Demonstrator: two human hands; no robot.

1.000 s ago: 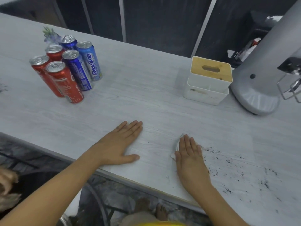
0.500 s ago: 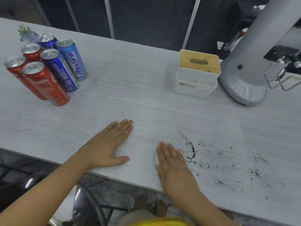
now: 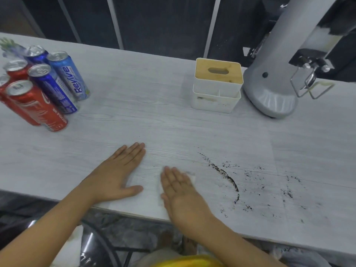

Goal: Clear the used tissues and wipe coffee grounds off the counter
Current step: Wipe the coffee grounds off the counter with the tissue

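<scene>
My right hand (image 3: 181, 191) lies flat, palm down, on a white tissue (image 3: 192, 178) near the counter's front edge; only the tissue's edges show around the fingers. Dark coffee grounds (image 3: 229, 178) form a curved streak just right of that hand, with scattered specks further right. My left hand (image 3: 119, 172) rests flat on the pale wood-grain counter (image 3: 154, 116), fingers together, holding nothing, a short gap to the left of the right hand.
Several red and blue drink cans (image 3: 40, 89) stand at the left. A white tissue box with a wooden lid (image 3: 217, 85) sits at the back centre. A grey machine base (image 3: 273, 99) stands to its right. The counter's front edge runs just below my hands.
My right hand has slid the tissue leftward and toward the front edge, leaving a curved streak of grounds uncovered to its right. My left hand has stayed in place.
</scene>
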